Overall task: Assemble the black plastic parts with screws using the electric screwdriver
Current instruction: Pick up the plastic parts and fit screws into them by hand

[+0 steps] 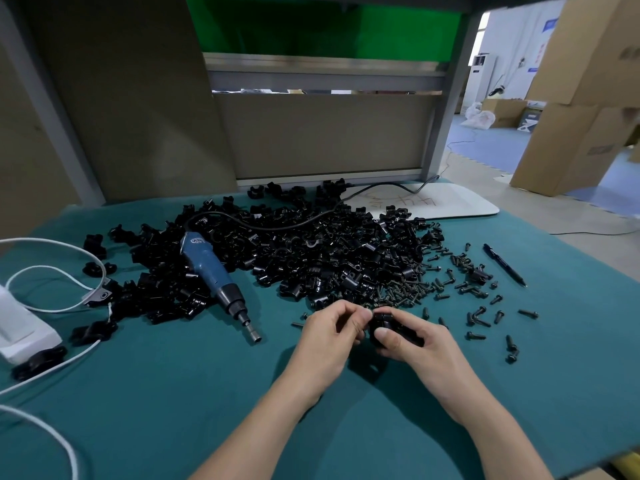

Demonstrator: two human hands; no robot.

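My right hand [412, 341] grips a black plastic part [382, 323] just above the teal mat, thumb across its front. My left hand [332, 329] meets it from the left, fingertips pinched together at the part's top edge; what they pinch is too small to make out. A large heap of black plastic parts [311, 251] lies behind my hands. Loose black screws [412, 289] are scattered to the right of the heap. The blue electric screwdriver [214, 275] lies on the mat to the left, its bit end pointing toward me, its black cable running back across the heap.
The teal mat [173, 393] covers the table. A black pen [504, 265] lies at the right. A white board [433, 202] sits at the back right. A white device [24, 327] with white cords [52, 247] lies at the left edge. Cardboard boxes [585, 109] stand beyond the table.
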